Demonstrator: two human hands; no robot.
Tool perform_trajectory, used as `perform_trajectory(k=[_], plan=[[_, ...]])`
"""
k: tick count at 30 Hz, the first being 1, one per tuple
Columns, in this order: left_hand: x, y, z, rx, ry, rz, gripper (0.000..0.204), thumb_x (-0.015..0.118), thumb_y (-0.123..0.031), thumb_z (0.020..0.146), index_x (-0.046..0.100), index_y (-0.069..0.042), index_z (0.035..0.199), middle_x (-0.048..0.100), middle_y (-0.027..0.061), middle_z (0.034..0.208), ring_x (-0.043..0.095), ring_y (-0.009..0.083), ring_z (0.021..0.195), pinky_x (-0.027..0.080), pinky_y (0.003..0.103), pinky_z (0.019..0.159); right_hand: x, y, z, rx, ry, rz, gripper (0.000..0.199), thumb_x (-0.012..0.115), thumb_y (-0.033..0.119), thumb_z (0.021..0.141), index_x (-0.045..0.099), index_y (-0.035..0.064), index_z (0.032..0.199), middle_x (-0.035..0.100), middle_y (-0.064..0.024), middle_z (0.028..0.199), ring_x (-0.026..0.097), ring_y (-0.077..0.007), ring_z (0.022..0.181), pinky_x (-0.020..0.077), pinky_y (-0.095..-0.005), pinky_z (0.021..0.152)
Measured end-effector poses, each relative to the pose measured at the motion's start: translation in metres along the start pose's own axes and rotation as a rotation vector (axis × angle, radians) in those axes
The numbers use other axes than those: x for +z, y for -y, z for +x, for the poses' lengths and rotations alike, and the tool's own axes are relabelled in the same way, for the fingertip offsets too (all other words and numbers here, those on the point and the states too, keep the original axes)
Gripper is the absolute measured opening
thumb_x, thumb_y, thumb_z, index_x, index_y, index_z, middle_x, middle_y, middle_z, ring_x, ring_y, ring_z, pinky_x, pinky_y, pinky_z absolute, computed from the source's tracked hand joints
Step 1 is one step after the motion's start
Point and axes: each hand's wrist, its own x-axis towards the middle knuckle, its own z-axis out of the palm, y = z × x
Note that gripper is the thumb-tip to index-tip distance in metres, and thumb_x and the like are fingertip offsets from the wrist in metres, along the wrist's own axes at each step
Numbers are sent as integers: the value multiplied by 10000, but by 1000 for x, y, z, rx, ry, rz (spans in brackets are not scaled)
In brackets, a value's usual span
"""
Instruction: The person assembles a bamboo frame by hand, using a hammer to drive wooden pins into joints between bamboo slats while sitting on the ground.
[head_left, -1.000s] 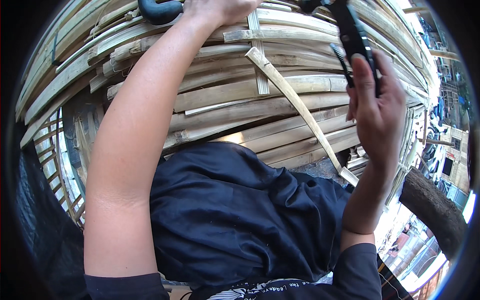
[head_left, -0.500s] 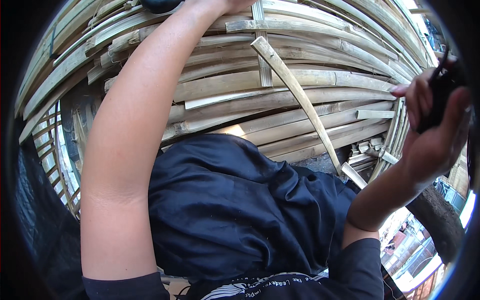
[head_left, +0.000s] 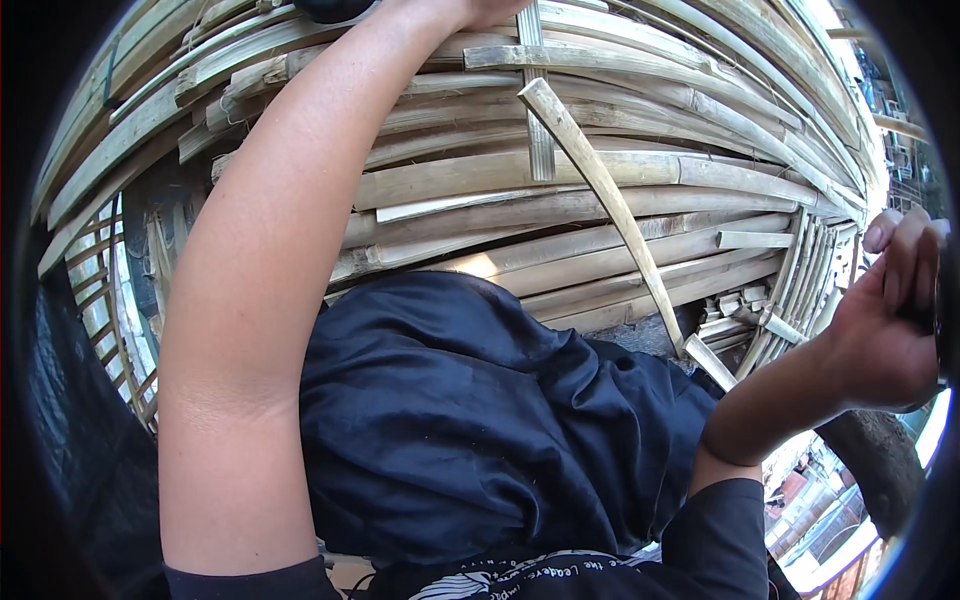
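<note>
My left arm reaches up to the top edge, where only the base of my left hand (head_left: pixel 492 10) shows. It lies by the upper end of a ridged narrow strip (head_left: pixel 541 150) that crosses the bamboo slats (head_left: pixel 610 165); its fingers are cut off by the frame. My right hand (head_left: pixel 895 335) is raised at the right rim, fingers curled around something dark that is mostly out of view. Between the hands, a loose split bamboo piece (head_left: pixel 612 205) lies slantwise over the slats.
Dark cloth (head_left: pixel 480 400) covers my lap below the slats. Short bamboo offcuts (head_left: pixel 728 318) lie beside a bundle of thin strips (head_left: pixel 800 265) at the right. A thick dark log (head_left: pixel 878 455) is under my right forearm. A black rounded object (head_left: pixel 332 8) sits at the top edge.
My right hand has moved down and outward to the right rim, taking the black object almost out of view. My left arm has shifted slightly; the slats appear a little farther right.
</note>
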Motion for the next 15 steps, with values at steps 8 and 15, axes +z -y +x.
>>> perform_trajectory(k=[8,15], plan=[[2,4,-9,-20,-19,55,768,357,-574,970,162,-137,1571,109,118,1647,101,256,1525,26,587,1215,40,-59,-37,369,593,-539,324,612,205,981,571,-51,1175,650,-66,752,550,-90,553,449,-247,535],[3,-4,2,1,-23,28,769,350,-576,967,170,-133,1570,113,115,1647,102,246,1526,21,570,1220,-18,-17,2,-142,97,17,375,447,335,1039,558,-17,971,452,-19,681,322,-72,486,286,-221,494]])
